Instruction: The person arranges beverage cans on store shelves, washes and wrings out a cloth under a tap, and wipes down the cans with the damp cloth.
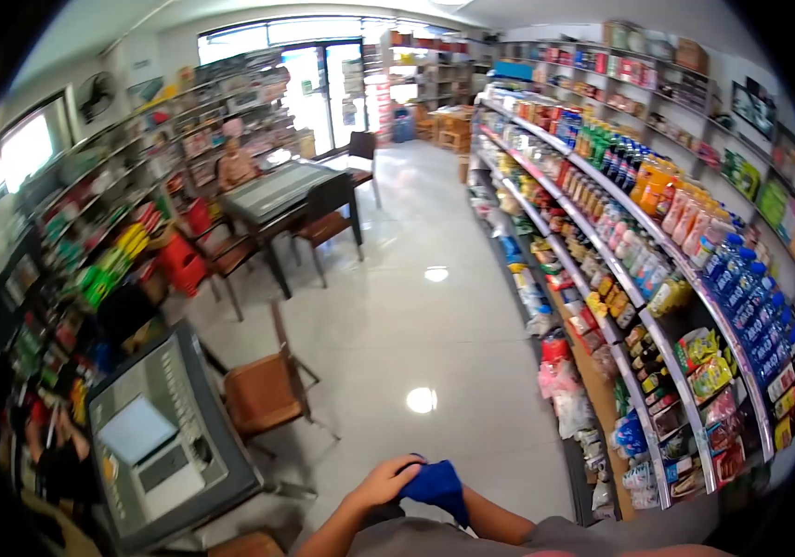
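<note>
Both of my hands are low in the view, close to my body. My left hand (386, 483) has its fingers wrapped over a blue cloth (436, 488). The cloth drapes over my right hand and wrist, so the fingers of that hand are hidden. My right forearm comes out from under the cloth toward the lower right.
Stocked shelves (602, 306) run along the right. At lower left stands a table (230, 464) with an open laptop (170, 475), beside a brown chair (263, 395). Farther off are another table (286, 190) and a seated person (235, 167). Another person (63, 464) sits at far left.
</note>
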